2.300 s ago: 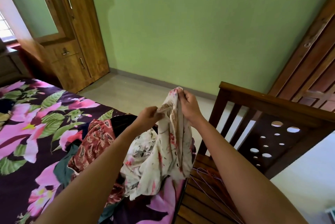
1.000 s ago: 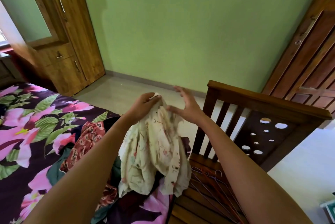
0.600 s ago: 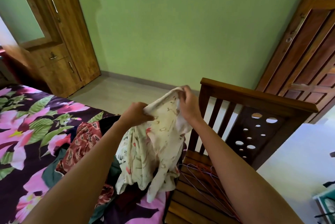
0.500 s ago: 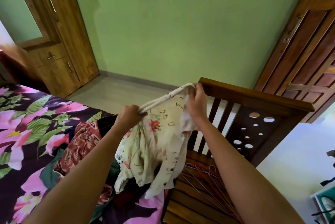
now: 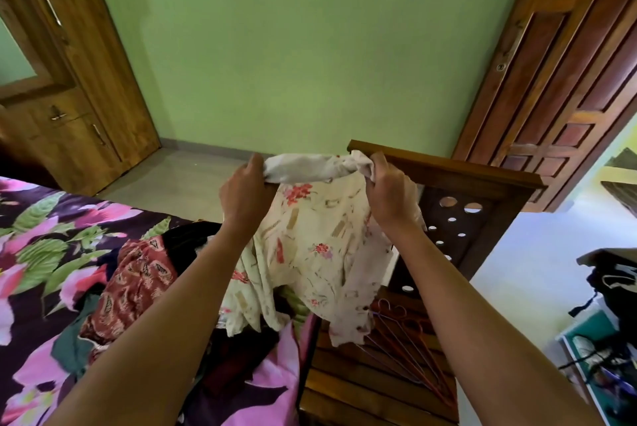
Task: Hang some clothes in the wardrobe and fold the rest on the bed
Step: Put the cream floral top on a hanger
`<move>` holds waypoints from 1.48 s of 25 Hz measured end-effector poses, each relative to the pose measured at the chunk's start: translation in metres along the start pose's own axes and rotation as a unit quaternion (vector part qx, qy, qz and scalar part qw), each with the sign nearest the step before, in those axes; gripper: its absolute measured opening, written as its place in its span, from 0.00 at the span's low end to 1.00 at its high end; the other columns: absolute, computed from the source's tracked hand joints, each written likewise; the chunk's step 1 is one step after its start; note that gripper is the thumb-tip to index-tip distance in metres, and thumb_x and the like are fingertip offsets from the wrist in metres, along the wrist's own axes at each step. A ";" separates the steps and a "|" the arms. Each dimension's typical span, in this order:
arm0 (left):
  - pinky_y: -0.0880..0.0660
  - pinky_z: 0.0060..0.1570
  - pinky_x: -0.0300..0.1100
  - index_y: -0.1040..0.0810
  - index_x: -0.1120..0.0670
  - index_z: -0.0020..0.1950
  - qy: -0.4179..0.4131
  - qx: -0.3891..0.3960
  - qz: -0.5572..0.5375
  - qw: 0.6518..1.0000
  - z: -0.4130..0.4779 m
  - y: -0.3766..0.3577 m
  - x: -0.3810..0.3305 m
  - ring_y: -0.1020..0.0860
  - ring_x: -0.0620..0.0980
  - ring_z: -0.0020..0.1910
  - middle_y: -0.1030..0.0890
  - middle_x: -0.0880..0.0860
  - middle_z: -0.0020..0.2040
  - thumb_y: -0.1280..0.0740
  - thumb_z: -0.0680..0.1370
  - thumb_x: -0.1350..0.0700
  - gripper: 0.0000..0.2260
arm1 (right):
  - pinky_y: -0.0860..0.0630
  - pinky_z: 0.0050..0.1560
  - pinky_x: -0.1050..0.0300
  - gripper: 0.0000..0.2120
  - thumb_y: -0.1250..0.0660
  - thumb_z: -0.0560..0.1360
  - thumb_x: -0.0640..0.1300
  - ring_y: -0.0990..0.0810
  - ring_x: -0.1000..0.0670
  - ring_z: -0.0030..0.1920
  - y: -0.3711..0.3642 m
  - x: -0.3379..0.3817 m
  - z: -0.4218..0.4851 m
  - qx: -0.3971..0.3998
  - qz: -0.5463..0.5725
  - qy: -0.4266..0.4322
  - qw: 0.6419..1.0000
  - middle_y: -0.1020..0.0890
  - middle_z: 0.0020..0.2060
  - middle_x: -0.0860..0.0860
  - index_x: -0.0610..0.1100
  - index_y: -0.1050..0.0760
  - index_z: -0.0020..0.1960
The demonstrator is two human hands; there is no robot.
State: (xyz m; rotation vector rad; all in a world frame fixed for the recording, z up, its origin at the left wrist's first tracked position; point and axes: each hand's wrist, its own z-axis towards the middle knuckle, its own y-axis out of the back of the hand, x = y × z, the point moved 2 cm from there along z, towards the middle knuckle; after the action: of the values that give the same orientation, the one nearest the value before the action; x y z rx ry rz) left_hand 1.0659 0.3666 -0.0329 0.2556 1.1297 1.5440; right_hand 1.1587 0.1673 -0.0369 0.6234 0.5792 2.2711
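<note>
A cream garment with a red floral print [image 5: 310, 246] hangs in front of me, stretched by its top edge. My left hand [image 5: 243, 193] grips the left end of that edge and my right hand [image 5: 387, 193] grips the right end. Its lower part drapes over a heap of clothes [image 5: 138, 274] on the bed [image 5: 38, 253], which has a purple flowered sheet. Several wire hangers [image 5: 403, 332] lie on the wooden slats at the bed's foot. The wooden wardrobe [image 5: 69, 88] stands shut at the far left.
The bed's wooden footboard [image 5: 458, 181] with round holes rises just behind my right hand. A brown panelled door [image 5: 558, 74] stands at the right. A green wall and bare floor [image 5: 179, 181] lie ahead. Dark items sit at the right edge.
My hands have moved apart and pulled the garment's top edge out wide; earlier it was bunched between them. The view has turned to the right.
</note>
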 end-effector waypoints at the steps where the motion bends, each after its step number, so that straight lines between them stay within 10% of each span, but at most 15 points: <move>1: 0.38 0.35 0.42 0.28 0.60 0.51 -0.003 0.020 0.011 1.000 -0.003 -0.005 0.002 0.29 0.52 0.36 0.23 0.55 0.40 0.35 0.77 0.52 0.11 | 0.39 0.29 0.60 0.05 0.30 0.72 0.34 0.21 0.40 0.27 -0.003 -0.006 -0.004 0.037 -0.003 -0.031 0.999 0.21 0.29 0.42 0.37 0.27 0.42; 7: 0.37 0.37 0.46 0.32 0.61 0.53 0.045 0.077 -0.024 0.996 -0.013 -0.033 0.006 0.23 0.60 0.46 0.22 0.61 0.49 0.32 0.76 0.50 0.17 | 0.30 0.32 0.57 0.21 0.39 0.73 0.59 0.23 0.46 0.31 -0.019 -0.019 -0.029 0.162 0.030 -0.027 0.986 0.22 0.34 0.46 0.40 0.26 0.47; 14: 0.33 0.36 0.47 0.33 0.60 0.52 -0.026 0.070 0.000 0.997 -0.009 -0.080 0.029 0.23 0.61 0.43 0.21 0.61 0.47 0.32 0.76 0.53 0.14 | 0.35 0.30 0.57 0.08 0.38 0.78 0.38 0.20 0.38 0.31 -0.054 -0.032 -0.048 0.113 -0.042 -0.025 0.992 0.20 0.39 0.39 0.34 0.26 0.53; 26: 0.34 0.41 0.42 0.25 0.64 0.57 0.037 0.159 -0.280 0.946 -0.100 -0.242 0.143 0.28 0.52 0.42 0.24 0.57 0.44 0.44 0.81 0.58 0.12 | 0.35 0.38 0.58 0.10 0.44 0.82 0.46 0.23 0.48 0.40 -0.199 -0.017 -0.205 0.088 0.020 -0.202 0.975 0.21 0.42 0.45 0.39 0.30 0.52; 37: 0.32 0.41 0.43 0.24 0.61 0.51 0.073 0.211 -0.390 0.893 -0.151 -0.260 0.145 0.26 0.54 0.44 0.24 0.56 0.43 0.44 0.79 0.61 0.10 | 0.31 0.42 0.58 0.11 0.36 0.78 0.46 0.26 0.50 0.41 -0.200 -0.022 -0.281 0.229 0.113 -0.297 0.920 0.24 0.39 0.50 0.39 0.27 0.55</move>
State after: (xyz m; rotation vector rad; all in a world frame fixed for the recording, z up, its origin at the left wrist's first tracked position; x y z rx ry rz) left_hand 1.0813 0.3843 -0.3658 -0.0412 1.4487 0.6039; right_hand 1.1114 0.2197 -0.3757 1.6129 0.7564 1.9862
